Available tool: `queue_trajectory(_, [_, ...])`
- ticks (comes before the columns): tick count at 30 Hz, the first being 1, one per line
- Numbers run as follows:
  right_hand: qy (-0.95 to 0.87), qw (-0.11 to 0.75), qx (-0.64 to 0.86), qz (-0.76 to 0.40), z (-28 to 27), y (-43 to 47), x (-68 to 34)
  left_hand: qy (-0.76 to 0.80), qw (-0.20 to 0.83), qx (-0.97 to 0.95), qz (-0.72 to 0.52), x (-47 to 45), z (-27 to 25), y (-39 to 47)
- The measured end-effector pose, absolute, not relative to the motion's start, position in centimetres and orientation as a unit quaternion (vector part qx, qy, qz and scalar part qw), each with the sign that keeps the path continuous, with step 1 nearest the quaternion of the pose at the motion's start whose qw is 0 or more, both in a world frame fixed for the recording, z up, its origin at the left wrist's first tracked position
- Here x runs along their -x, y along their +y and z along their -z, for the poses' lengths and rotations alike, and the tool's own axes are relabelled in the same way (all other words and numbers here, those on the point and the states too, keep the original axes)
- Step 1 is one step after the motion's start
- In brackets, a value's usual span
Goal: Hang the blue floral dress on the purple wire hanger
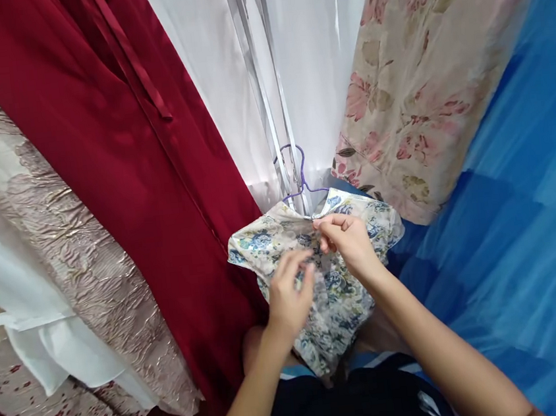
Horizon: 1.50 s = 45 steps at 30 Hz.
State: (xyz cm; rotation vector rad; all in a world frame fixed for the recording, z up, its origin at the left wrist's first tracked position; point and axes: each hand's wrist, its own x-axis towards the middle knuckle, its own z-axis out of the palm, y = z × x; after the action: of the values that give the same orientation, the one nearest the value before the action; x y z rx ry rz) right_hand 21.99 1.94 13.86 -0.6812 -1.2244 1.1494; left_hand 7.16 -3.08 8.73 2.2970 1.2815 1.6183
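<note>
A short-sleeved floral garment (262,241), cream with blue and yellow-green print, is on a purple hanger (302,166) in front of me. My right hand (345,237) is closed in a pinch at the middle of its neckline; the small part between thumb and forefinger is mostly hidden. Lower and to the left, my left hand (291,292) is over the garment's front, slightly blurred, with thumb and fingers apart and nothing in them. Whether its fingertips touch the cloth, I cannot tell.
Long red fabric (119,165) hangs at the left, beside a textured pinkish dress (85,221). White cloth (213,62) with hanging ribbons (258,84) is behind the hanger. To the right hang pink-flowered fabric (410,101) and blue tulle (526,208).
</note>
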Motion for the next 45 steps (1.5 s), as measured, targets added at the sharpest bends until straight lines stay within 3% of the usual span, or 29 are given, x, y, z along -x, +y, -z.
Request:
queue_trajectory(4, [-0.546, 0.622, 0.285, -0.483, -13.6, 1.7, -22.1, 0.377, -0.045, -0.775, -0.505, -6.9, -15.1, -0.5])
queue_trajectory(9, [-0.557, 0.63, 0.286, -0.459, -13.4, 2.4, -22.0, 0.376, -0.112, -0.803, -0.448, -7.8, -17.1, 1.5])
queue_trajectory(16, [-0.598, 0.578, 0.353, -0.428, -10.2, 3.1, -22.1, 0.384, -0.144, -0.72, -0.56, -4.9, -20.3, 2.2])
queue_trajectory(20, [-0.604, 0.541, 0.38, -0.446, -6.8, 2.1, -22.9, 0.467, -0.078, -0.618, -0.627, 1.6, -19.5, 3.8])
queue_trajectory(26, [-0.586, 0.523, 0.39, -0.48, -2.9, -0.4, -23.4, 0.557, 0.011, -0.509, -0.656, 7.8, -10.5, 4.6])
queue_trajectory(34, [-0.577, 0.533, 0.495, -0.372, 1.2, 1.2, -26.0, 0.526, 0.267, -0.578, -0.564, -0.2, -1.4, 2.3])
queue_trajectory(40, [-0.655, 0.51, 0.483, -0.279, 1.5, -0.7, -25.0, 0.359, 0.452, -0.633, -0.516, -8.2, -3.8, -1.0])
queue_trajectory(42, [-0.72, 0.502, 0.401, -0.261, 0.3, -1.2, -24.5, 0.308, 0.435, -0.676, -0.509, -9.5, -5.8, -1.9])
queue_trajectory(45, [-0.743, 0.492, 0.318, -0.324, -1.5, -0.3, -25.0, 0.276, 0.386, -0.732, -0.489, -10.2, -8.0, -2.6])
